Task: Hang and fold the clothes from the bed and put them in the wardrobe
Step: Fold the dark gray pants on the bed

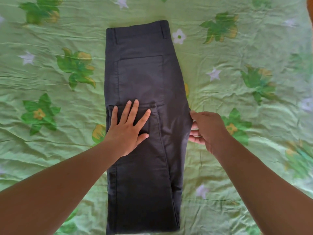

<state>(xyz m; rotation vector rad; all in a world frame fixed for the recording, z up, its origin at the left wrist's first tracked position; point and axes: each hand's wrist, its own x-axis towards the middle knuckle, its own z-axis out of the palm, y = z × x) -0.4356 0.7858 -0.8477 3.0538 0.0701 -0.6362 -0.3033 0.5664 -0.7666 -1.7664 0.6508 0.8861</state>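
Dark navy trousers (144,78) lie folded lengthwise on the bed, waistband at the far end and legs running toward me. A back pocket faces up. My left hand (128,128) presses flat on the trousers below the pocket, fingers spread and straight. My right hand (208,129) is at the trousers' right edge near the crotch point, and its fingertips pinch that edge of the fabric.
A wrinkled light green bedsheet (245,99) with green leaf, yellow flower and white star prints covers the whole bed around the trousers. An orange-brown edge (310,16) shows at the top right corner.
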